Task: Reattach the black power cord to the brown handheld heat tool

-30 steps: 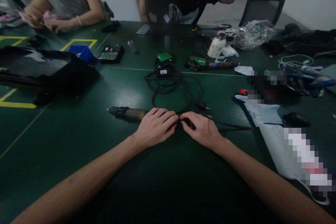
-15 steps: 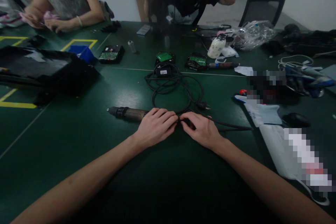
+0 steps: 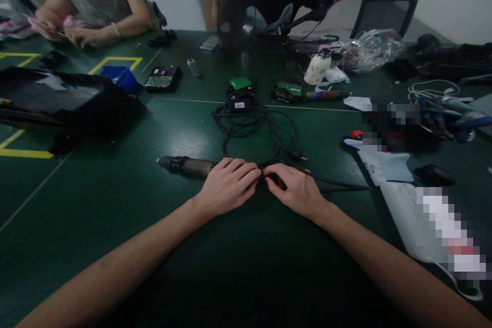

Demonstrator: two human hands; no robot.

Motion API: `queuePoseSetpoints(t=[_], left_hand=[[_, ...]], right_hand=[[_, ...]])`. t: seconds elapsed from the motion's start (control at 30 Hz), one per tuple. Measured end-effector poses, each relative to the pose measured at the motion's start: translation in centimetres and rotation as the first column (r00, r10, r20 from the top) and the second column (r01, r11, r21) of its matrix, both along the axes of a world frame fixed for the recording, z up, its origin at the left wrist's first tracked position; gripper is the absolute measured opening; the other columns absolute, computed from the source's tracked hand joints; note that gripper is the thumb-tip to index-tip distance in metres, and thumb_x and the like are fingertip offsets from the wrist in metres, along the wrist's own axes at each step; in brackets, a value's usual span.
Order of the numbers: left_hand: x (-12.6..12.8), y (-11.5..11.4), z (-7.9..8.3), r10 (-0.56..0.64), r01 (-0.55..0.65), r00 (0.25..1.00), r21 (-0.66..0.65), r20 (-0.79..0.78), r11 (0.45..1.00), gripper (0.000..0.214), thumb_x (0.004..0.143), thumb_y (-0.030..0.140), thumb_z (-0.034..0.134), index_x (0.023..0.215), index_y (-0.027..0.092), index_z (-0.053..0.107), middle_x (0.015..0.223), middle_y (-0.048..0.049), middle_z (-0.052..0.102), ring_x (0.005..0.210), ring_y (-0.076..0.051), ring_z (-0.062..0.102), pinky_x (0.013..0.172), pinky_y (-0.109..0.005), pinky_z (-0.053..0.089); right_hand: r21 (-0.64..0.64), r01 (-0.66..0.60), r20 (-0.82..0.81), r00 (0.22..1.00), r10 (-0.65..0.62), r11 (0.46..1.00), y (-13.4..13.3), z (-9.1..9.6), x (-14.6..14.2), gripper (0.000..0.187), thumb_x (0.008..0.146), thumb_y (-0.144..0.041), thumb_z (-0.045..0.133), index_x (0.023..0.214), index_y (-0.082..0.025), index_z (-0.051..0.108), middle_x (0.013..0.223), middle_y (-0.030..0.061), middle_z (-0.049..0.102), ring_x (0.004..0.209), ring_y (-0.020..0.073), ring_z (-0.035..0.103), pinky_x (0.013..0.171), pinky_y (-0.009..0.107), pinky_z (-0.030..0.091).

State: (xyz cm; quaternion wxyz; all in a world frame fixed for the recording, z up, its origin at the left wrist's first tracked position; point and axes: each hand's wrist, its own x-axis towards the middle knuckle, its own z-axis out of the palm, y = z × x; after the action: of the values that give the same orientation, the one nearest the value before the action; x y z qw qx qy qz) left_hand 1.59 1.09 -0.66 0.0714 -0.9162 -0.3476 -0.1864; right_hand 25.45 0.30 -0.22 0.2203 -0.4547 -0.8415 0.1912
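Observation:
A dark cylindrical power tool point(image 3: 187, 165) lies on the green table point(image 3: 115, 200), its tip pointing left. My left hand point(image 3: 228, 184) lies over the tool's rear end, fingers curled down on it. My right hand point(image 3: 294, 188) meets it fingertip to fingertip, pinching the black cable point(image 3: 338, 183) where it leaves the tool. The cable runs right along the table. A coil of black cord point(image 3: 255, 125) with a power adapter point(image 3: 239, 104) and a loose plug point(image 3: 298, 154) lies just beyond my hands.
Circuit boards point(image 3: 240, 82) point(image 3: 161, 79), another tool point(image 3: 326, 95), a white bottle point(image 3: 317, 67) and a plastic bag point(image 3: 371, 48) sit further back. A black case point(image 3: 57, 102) is at left, white papers point(image 3: 388, 166) at right. Two people sit across the table.
My hands and the tool have stayed put. The person opposite has lowered their arms and now holds a dark device with a blue light.

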Motion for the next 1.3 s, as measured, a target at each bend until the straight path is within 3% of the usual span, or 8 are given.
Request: queuePoseSetpoints(t=[1.3], left_hand=[[0.02,0.03,-0.02,0.0,0.0,1.0,0.002,0.006,1.0,0.024,0.103,0.032,0.056,0.122,0.021,0.066,0.126,-0.0052,0.073,0.111,-0.024,0.066,0.092,-0.041,0.05]], right_hand=[[0.003,-0.006,0.005,1.0,0.006,1.0,0.02,0.3,-0.02,0.017,0.103,-0.025,0.06,0.119,-0.024,0.064,0.111,0.0033,0.076,0.081,0.0162,0.07,0.066,0.027,0.047]])
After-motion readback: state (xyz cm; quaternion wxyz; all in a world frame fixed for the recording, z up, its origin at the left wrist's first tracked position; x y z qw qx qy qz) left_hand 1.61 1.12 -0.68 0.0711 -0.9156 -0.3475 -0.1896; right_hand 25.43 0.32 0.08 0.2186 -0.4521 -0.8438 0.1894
